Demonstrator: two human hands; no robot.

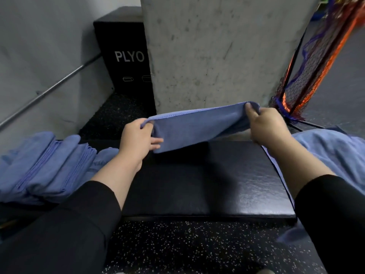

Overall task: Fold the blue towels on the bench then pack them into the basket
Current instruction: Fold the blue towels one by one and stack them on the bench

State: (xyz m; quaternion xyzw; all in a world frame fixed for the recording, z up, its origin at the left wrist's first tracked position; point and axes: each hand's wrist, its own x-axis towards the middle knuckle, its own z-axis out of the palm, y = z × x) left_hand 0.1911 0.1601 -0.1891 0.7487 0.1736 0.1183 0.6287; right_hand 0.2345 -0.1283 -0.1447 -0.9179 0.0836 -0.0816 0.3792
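We are mid-fold: our left hand [138, 138] and right hand [263, 126] hold a towel [195, 129] stretched above the tabletop's [227, 184] far edge, fingers pinching its top corners. Next, we judge, lower it flat and fold again.

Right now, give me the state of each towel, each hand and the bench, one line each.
Held towel: lifted above the bench, stretched between both hands, doubled over.
Left hand: pinches the towel's left end.
Right hand: pinches the towel's right end.
Folded towels: stacked at the left.
Loose towels: heaped, unfolded, at the right.
Bench: bare black pad in the middle.
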